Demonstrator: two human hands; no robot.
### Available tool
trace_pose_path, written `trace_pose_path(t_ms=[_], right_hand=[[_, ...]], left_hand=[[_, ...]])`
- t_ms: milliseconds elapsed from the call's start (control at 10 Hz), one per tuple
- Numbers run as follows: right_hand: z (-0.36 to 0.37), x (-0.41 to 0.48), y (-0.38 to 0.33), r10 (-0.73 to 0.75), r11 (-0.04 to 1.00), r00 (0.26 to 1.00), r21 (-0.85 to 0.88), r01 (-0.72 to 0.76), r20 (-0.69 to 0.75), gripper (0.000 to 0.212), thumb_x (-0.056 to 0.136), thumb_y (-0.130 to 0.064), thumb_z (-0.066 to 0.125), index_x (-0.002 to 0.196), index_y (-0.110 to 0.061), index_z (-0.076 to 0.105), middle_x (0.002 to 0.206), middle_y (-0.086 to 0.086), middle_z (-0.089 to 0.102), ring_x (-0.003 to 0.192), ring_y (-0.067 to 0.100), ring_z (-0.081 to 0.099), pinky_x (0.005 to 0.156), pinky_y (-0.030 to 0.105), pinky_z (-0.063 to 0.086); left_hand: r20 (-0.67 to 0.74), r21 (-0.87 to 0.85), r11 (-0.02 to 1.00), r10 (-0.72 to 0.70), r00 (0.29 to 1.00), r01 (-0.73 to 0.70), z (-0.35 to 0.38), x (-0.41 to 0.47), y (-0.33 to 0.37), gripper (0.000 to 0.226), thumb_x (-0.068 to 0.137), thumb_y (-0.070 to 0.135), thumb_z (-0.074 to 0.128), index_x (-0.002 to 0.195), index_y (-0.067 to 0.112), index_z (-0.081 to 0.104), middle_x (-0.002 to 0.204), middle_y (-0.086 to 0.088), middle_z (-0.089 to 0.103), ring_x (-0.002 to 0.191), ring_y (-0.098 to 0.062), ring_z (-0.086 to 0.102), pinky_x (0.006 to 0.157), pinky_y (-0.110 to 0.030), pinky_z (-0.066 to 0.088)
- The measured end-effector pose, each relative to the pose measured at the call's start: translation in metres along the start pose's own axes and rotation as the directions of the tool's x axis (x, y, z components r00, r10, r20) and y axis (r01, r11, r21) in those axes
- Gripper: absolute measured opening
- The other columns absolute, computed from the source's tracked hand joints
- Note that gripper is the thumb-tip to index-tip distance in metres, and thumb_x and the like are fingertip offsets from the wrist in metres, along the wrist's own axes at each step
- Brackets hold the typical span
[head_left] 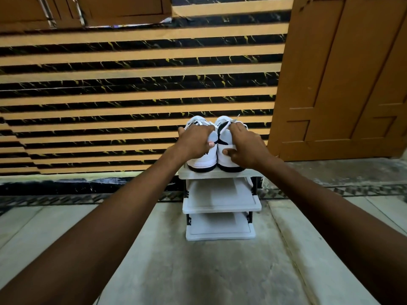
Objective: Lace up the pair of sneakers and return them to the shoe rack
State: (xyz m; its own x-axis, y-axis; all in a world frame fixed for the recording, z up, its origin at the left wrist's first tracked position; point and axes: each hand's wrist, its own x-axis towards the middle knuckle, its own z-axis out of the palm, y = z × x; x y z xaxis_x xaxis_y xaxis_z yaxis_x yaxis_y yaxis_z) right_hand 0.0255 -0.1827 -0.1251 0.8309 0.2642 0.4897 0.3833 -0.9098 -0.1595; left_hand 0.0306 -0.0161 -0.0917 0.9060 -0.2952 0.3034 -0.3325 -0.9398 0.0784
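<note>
Head view: both white-and-black sneakers stand side by side, heels toward the camera, on the top shelf of the grey shoe rack (220, 173). The left hand (195, 139) is closed over the heel collar of the left sneaker (202, 160); the right hand (244, 146) likewise grips the right sneaker (226, 159). Lace ends (235, 118) show above; whether they are tied cannot be told.

Assessment: the placing step appears nearly complete. Recommend seating both soles flat and fully on the shelf, heels level, laces tucked clear, before releasing.

Striped wall (132, 84), brown door (343, 73), perhaps concrete floor (209, 271).
</note>
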Motion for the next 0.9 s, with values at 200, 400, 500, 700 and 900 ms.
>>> trace_pose_path(t_ms=[200,400,500,700,900], right_hand=[[-0.004,0.001,-0.001,-0.017,1.000,1.000,-0.019,0.018,0.007,0.060,0.080,-0.034,0.072,0.129,-0.012,0.045,0.131,0.010,0.052,0.098,0.032,0.061,0.074,0.033,0.041],[-0.016,-0.003,-0.007,-0.001,1.000,0.997,-0.027,0.003,0.075,0.066,0.084,-0.035,0.070,0.137,-0.012,0.038,0.143,0.012,0.041,0.103,0.035,0.060,0.074,0.034,0.042],[-0.032,-0.008,-0.014,0.032,0.999,0.996,0.014,-0.033,0.082,0.065,0.087,-0.036,0.066,0.140,-0.016,0.036,0.147,0.013,0.034,0.103,0.033,0.061,0.074,0.035,0.046],[-0.058,-0.020,-0.025,0.073,0.994,0.994,0.091,-0.065,-0.086,0.044,0.090,-0.033,0.062,0.130,-0.019,0.051,0.135,0.007,0.048,0.104,0.025,0.060,0.077,0.032,0.047],[-0.072,-0.026,-0.024,0.119,0.916,0.986,0.397,-0.063,-0.117,0.019,0.089,-0.025,0.060,0.107,-0.019,0.063,0.092,-0.004,0.066,0.082,0.014,0.065,0.063,0.029,0.053]], left_hand=[[-0.053,-0.020,1.000,-0.001,0.999,0.000,0.003,0.001,-0.003,0.028,0.092,0.027,0.056,0.118,0.017,0.052,0.120,-0.005,0.061,0.125,-0.028,0.044,0.101,-0.052,0.029],[-0.055,0.010,1.000,-0.019,0.998,0.020,0.002,-0.003,0.002,0.038,0.092,0.030,0.056,0.127,0.017,0.047,0.135,-0.006,0.053,0.130,-0.030,0.038,0.104,-0.051,0.026],[-0.047,0.039,0.998,-0.048,0.998,0.050,0.000,-0.009,0.007,0.050,0.091,0.034,0.056,0.135,0.018,0.038,0.145,-0.006,0.038,0.134,-0.033,0.031,0.106,-0.050,0.026],[-0.240,-0.169,0.983,-0.117,0.964,0.077,-0.007,-0.026,0.019,0.057,0.082,0.030,0.068,0.132,0.023,0.040,0.138,-0.005,0.036,0.127,-0.027,0.034,0.102,-0.045,0.031],[-0.309,-0.542,0.837,-0.115,0.944,-0.075,-0.031,-0.038,0.024,0.018,0.088,0.013,0.059,0.106,0.016,0.058,0.110,0.000,0.057,0.099,-0.016,0.052,0.081,-0.028,0.045]])
